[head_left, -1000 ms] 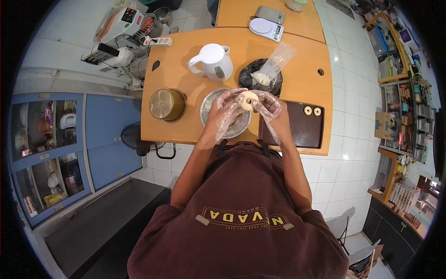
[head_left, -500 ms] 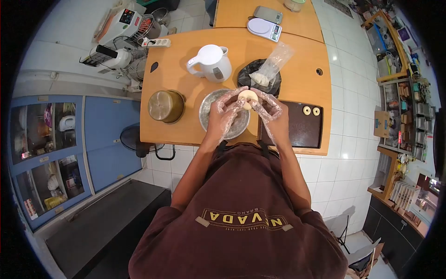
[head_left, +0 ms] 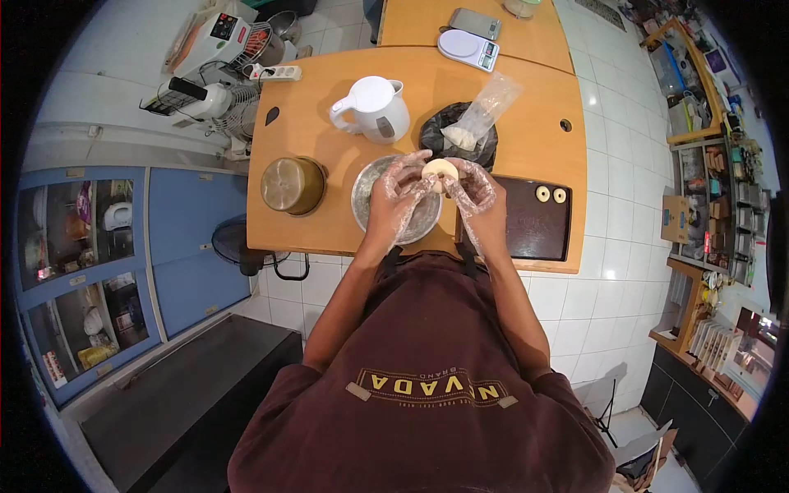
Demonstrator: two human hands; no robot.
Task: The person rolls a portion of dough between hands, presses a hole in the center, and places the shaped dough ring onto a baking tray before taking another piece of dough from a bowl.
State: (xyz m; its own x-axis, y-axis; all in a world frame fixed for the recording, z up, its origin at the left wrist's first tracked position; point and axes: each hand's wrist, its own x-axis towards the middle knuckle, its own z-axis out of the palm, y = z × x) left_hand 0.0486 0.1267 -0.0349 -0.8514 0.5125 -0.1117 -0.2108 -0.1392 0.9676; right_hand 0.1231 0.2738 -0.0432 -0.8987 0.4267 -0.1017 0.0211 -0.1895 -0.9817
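Note:
Between my two flour-dusted hands is a pale ring of dough [head_left: 440,170], held up above the table. My left hand [head_left: 399,195] grips its left side, thumb at the lower edge. On the other side my right hand [head_left: 482,197] has fingers and thumb closed on the ring. Below my left hand stands a metal bowl [head_left: 363,197], its inside whitish and partly hidden. To the right of my right hand lies a dark baking tray [head_left: 534,230] with two small dough rings [head_left: 551,195] near its far edge.
A white electric kettle [head_left: 382,111] and an upturned metal pot [head_left: 288,187] stand on the wooden table. Behind my hands, a clear bag of white powder [head_left: 472,127] rests on black plastic. A kitchen scale [head_left: 467,51] is farther back. Mixers stand at the left.
The dough ring has shifted and tilted slightly in my fingers, and its hole shows more now. Both hands stay in nearly the same place.

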